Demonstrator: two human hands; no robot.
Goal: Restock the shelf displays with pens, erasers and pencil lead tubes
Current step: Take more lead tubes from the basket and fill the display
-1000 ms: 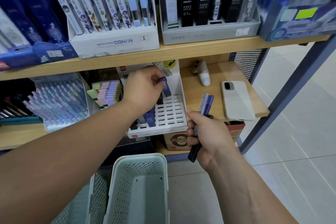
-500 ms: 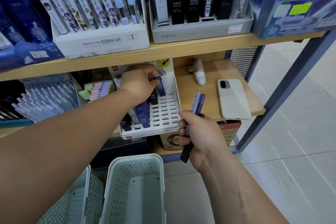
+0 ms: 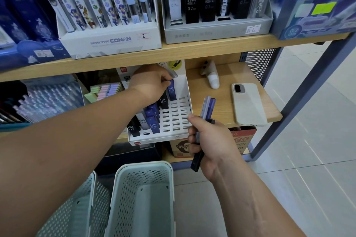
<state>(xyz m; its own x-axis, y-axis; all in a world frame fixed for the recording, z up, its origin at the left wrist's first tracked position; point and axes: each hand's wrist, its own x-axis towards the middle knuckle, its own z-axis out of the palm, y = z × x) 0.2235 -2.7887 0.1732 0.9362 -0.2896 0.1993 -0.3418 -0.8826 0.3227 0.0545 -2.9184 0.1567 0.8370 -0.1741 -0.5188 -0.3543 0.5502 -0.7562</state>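
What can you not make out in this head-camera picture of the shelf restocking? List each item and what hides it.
Head view: top of the blue lead tube, covered by fingers of the left hand.
Head view: count of held tubes; the right hand wraps them.
Head view: price label print, too small.
Head view: green basket, cut by the bottom edge.

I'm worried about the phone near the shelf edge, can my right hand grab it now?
Probably not cleanly. The right hand grips a bundle of lead tubes, so it is occupied. The way to the phone looks free, though; nothing lies between them.
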